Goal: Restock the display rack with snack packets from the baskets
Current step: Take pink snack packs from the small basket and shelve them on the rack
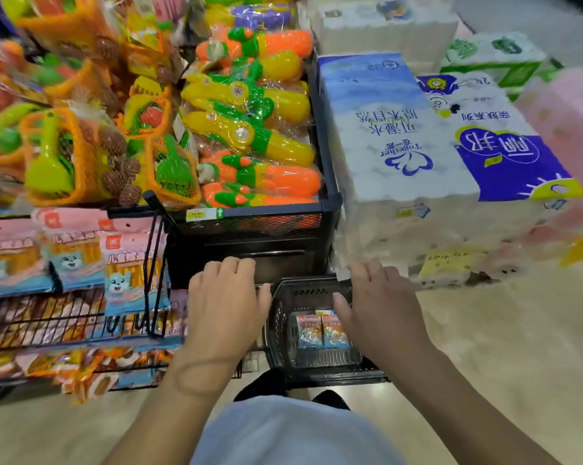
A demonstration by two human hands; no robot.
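From my feed, the basket is a black plastic one standing on the floor directly below the camera. Two snack packets with pale blue bottoms lie side by side on its slatted base, toward the far end. The left hand hovers over the basket's left rim, back up, fingers stretched forward and loosely relaxed, holding nothing. The right hand sits over the right rim in the same way, fingers straight and spread, thumb pointing in toward the packets. Motion blur keeps me from saying whether either palm actually touches the rim.

Just left of the basket stands the display rack, a black wire frame. Pink-and-blue hanging packets with a cartoon animal fill its upper row, and orange wrappers crowd the tier beneath. Behind the basket is a black mesh crate with a yellow price label on its front edge, piled with orange and yellow toy water guns in clear wrap. Netted sand toy sets lie to their left. To the right, wrapped toilet paper packs are stacked on the beige floor.
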